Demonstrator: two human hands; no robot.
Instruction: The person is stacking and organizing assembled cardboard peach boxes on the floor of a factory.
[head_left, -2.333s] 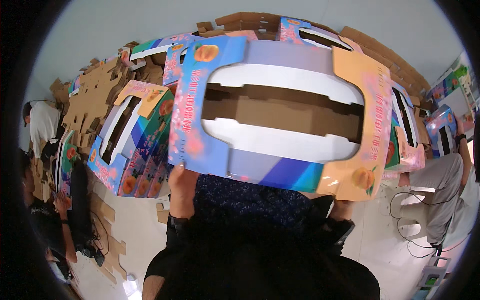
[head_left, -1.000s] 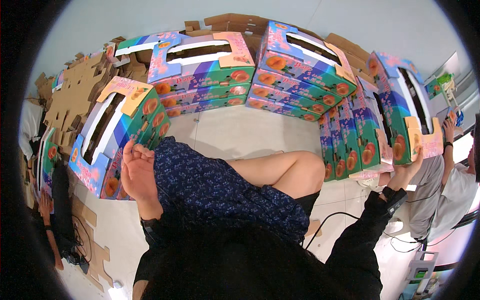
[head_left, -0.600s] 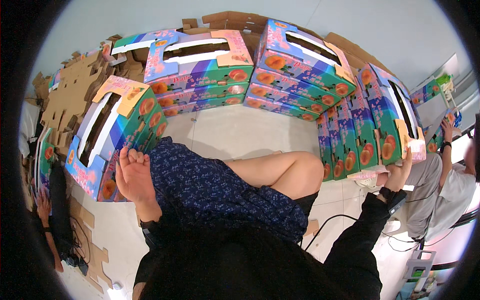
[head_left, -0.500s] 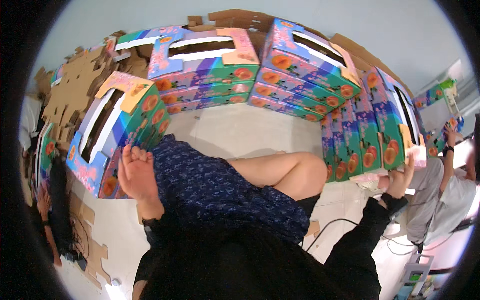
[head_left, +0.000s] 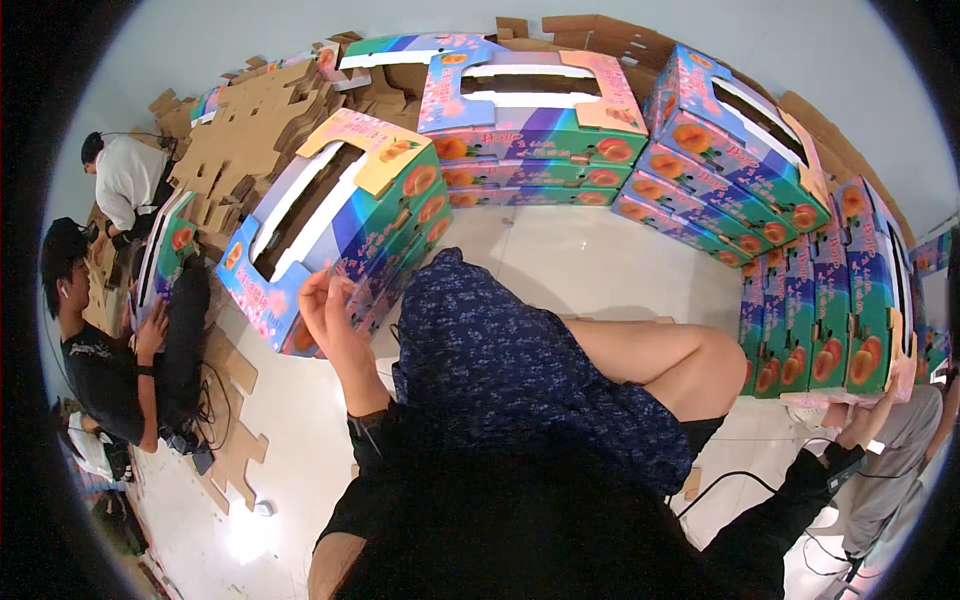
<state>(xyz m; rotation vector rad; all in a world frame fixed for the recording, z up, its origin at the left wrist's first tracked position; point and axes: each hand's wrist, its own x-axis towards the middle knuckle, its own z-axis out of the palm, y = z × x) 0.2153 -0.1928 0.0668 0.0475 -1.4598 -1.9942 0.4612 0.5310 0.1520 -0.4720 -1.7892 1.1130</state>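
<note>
My left hand (head_left: 332, 315) is raised at the near side of the left stack of fruit cartons (head_left: 345, 230), its fingers loosely bent and apart, with nothing seen in it. My right hand (head_left: 872, 420) reaches out to the right-hand stack of fruit cartons (head_left: 830, 310); its stretched fingers lie against the near end of a carton. The cartons are blue, pink and green with printed orange fruit, and their tops have long white-edged openings. Two more stacks, a middle carton stack (head_left: 530, 135) and a back-right carton stack (head_left: 735, 160), stand ahead of my crossed legs.
Flattened brown cardboard (head_left: 250, 125) is piled at the back left. To the left a seated person in black (head_left: 105, 370) holds a carton; another person in white (head_left: 130, 175) bends behind. Grey trousers (head_left: 900, 470) of someone show at right. A black cable (head_left: 735, 480) crosses the floor.
My view has turned left, so the cartons sit farther right and the people at left have come in. My left hand stays raised by its stack; my right hand stays at the right-hand cartons.
</note>
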